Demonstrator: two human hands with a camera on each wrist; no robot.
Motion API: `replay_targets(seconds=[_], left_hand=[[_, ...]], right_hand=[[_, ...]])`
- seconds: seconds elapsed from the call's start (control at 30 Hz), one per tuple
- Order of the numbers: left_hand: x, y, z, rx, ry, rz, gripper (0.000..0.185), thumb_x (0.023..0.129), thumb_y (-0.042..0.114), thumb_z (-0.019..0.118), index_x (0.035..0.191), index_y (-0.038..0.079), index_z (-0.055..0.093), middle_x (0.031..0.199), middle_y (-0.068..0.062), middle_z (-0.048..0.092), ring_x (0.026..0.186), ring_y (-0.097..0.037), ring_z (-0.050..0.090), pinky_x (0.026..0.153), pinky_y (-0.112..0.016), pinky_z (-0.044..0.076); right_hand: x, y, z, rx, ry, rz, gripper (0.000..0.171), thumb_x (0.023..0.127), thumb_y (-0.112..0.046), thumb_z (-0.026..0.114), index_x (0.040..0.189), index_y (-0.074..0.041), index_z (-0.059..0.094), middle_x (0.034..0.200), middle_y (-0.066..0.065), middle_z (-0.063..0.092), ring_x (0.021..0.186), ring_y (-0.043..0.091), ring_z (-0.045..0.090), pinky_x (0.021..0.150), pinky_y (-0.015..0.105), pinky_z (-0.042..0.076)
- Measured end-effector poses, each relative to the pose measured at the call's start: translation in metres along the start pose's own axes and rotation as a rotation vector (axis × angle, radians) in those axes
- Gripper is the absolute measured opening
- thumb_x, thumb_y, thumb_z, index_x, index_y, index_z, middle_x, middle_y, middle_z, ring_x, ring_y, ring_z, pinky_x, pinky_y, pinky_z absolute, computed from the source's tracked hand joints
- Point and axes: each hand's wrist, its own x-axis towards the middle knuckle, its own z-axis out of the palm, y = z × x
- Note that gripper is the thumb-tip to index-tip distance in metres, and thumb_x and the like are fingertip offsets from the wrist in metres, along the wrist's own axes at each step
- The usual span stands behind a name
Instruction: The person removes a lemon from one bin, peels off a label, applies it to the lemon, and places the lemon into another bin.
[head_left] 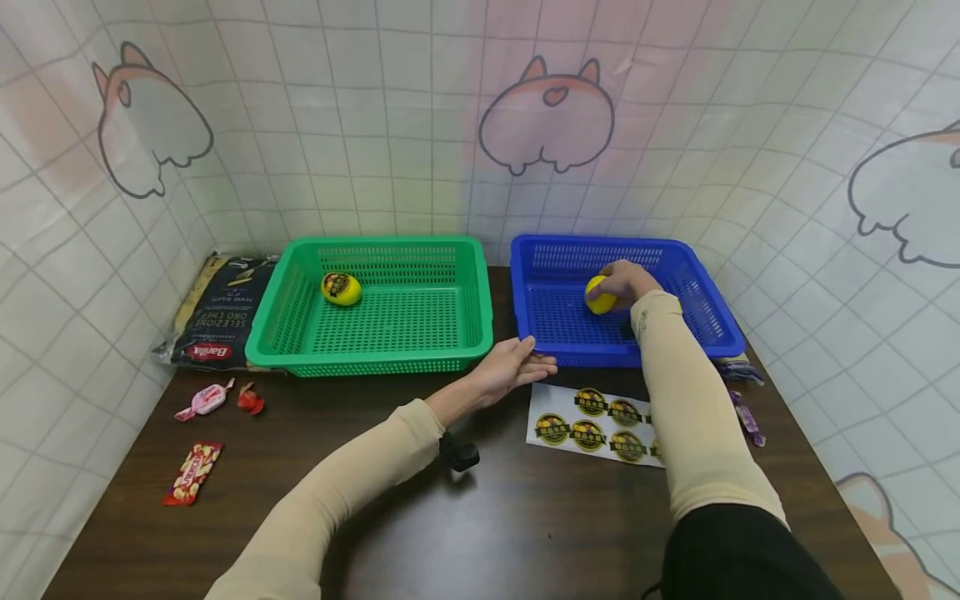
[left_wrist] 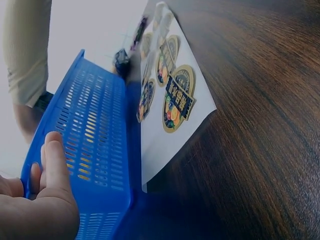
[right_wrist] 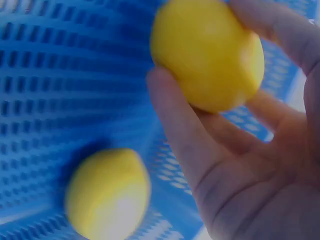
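Note:
Inside the blue basket [head_left: 551, 308], my right hand [head_left: 627, 282] grips a lemon [right_wrist: 207, 52] between thumb and fingers. A second lemon [right_wrist: 109, 195] lies on the basket floor below that hand in the right wrist view; the arm covers it in the head view. With thumb and fingers at the rim, my left hand [head_left: 506, 371] holds the near left corner of the blue basket. On the left stands a green basket [head_left: 375, 360] containing one lemon [head_left: 347, 292] that bears a black and gold label. A white sheet of round labels [head_left: 570, 454] lies before the blue basket, partly behind my right arm.
A pasta bag [head_left: 225, 312] lies left of the green basket. Near it are a pink wrapped candy [head_left: 206, 400], a red candy [head_left: 251, 400] and a red snack bar [head_left: 195, 473]. A purple wrapped candy [head_left: 748, 421] sits at the right. Patterned curtains enclose the table.

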Motion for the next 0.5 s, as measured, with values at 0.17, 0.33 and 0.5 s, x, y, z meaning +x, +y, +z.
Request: replay_targets(seconds=[0.17, 0.33, 0.5], left_hand=[[0.000, 0.000, 0.000, 0.008, 0.003, -0.003, 0.049, 0.110, 0.031, 0.031, 0.133, -0.009, 0.048, 0.137, -0.029, 0.058, 0.123, -0.028, 0.065, 0.104, -0.029, 0.053], [0.000, -0.002, 0.000, 0.060, 0.012, -0.026, 0.054, 0.110, 0.037, 0.032, 0.132, -0.008, 0.050, 0.133, -0.028, 0.061, 0.115, -0.026, 0.069, 0.099, -0.029, 0.057], [-0.003, -0.005, -0.003, 0.125, 0.004, -0.029, 0.055, 0.109, 0.039, 0.032, 0.135, -0.007, 0.049, 0.132, -0.029, 0.061, 0.103, -0.021, 0.072, 0.100, -0.035, 0.057]], right_hand=[[-0.020, -0.019, -0.009, -0.057, 0.005, -0.129, 0.074, 0.094, -0.029, 0.066, 0.154, -0.003, 0.031, 0.146, 0.026, 0.043, 0.123, 0.040, 0.056, 0.104, 0.048, 0.054], [-0.049, -0.038, -0.015, -0.094, 0.017, -0.246, 0.072, 0.093, -0.033, 0.068, 0.153, -0.009, 0.036, 0.147, 0.025, 0.045, 0.122, 0.039, 0.059, 0.098, 0.045, 0.057], [-0.082, -0.052, -0.009, -0.036, 0.028, -0.373, 0.070, 0.090, -0.035, 0.071, 0.150, -0.012, 0.041, 0.140, 0.025, 0.053, 0.116, 0.038, 0.063, 0.093, 0.045, 0.060]])
